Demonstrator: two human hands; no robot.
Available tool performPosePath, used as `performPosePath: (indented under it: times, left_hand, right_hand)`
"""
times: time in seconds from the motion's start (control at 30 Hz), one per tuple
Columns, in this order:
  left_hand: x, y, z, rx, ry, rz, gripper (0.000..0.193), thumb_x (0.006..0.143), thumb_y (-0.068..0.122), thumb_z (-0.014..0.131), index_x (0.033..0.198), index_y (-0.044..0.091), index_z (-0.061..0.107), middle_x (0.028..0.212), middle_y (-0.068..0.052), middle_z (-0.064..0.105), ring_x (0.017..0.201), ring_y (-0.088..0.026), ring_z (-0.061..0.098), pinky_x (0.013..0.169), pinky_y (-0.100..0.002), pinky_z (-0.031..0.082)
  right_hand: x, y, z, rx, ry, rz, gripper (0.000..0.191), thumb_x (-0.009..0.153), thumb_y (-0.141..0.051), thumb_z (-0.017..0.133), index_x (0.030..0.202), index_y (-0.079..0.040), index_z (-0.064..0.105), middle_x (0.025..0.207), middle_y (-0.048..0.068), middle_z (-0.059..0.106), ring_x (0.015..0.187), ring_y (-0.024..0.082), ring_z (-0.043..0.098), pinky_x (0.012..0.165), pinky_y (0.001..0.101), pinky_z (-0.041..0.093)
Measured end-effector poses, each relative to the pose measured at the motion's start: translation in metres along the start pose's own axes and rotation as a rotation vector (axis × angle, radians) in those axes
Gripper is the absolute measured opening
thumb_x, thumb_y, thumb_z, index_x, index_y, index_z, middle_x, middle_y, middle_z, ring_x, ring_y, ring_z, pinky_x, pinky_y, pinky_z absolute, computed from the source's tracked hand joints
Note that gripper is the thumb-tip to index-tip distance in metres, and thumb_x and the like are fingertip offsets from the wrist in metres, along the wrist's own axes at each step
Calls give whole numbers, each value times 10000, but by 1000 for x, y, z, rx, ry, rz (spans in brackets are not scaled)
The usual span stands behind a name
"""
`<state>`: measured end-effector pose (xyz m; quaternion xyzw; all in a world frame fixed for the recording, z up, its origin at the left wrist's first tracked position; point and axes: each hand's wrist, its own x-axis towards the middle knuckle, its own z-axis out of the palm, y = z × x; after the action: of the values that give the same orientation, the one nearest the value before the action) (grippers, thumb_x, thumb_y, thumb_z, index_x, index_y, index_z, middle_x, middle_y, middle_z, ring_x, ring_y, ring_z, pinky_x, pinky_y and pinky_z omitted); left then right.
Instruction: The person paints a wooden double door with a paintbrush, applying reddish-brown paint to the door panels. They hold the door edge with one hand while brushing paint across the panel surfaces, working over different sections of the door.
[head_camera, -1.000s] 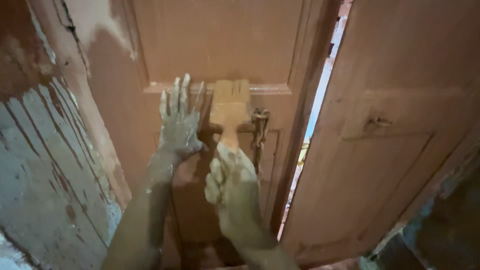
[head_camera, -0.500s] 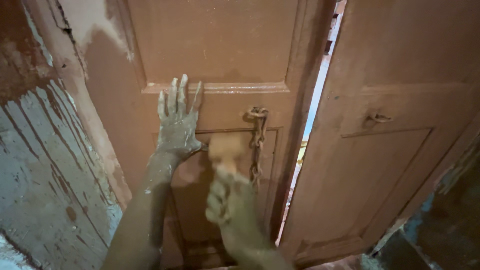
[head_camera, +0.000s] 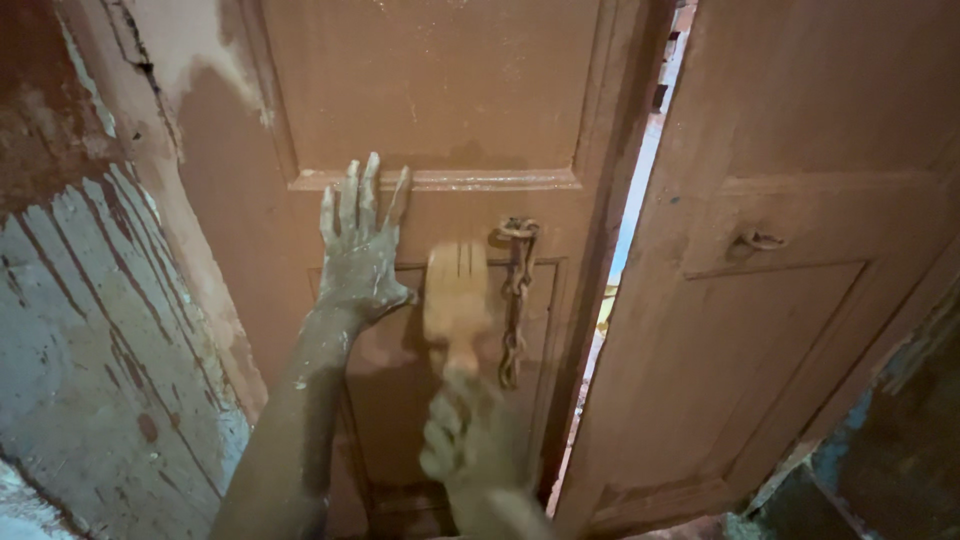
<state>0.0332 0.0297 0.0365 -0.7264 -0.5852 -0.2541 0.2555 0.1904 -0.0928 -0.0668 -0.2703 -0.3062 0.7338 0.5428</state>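
- Left hand (head_camera: 358, 245) lies flat with fingers spread on the left door leaf (head_camera: 430, 90).
- Right hand (head_camera: 470, 445) grips the brush (head_camera: 456, 295), blurred, left of the chain (head_camera: 515, 300).

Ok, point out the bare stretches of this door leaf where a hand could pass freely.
The upper panel, above the moulding ledge, is bare. So is the strip between the left hand and the wall edge. It is crowded mid-door: the brush in the right hand sits close beside the hanging chain.
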Motion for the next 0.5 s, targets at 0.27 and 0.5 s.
performPosePath:
  times: [0.27, 0.5]
  left_hand:
    - [-1, 0, 2, 47, -34, -23, 1589, 432, 563, 960, 1646, 203, 0, 1710, -191, -34, 1581, -386, -39, 1257, -572, 18]
    - [0, -1, 5, 58, -6, 1, 1556, 458, 516, 961, 1652, 192, 17, 1717, -202, -25, 1591, -384, -35, 1267, -569, 26]
  right_hand:
    - [12, 8, -28, 300, -324, 95, 219, 978, -372, 509, 817, -228, 472, 604, -52, 425, 423, 122, 331, 360, 275, 260]
    - [-15, -77, 64, 76, -151, -189, 200, 1043, -255, 507, 873, -163, 455, 608, -54, 412, 405, 62, 324, 358, 239, 238]
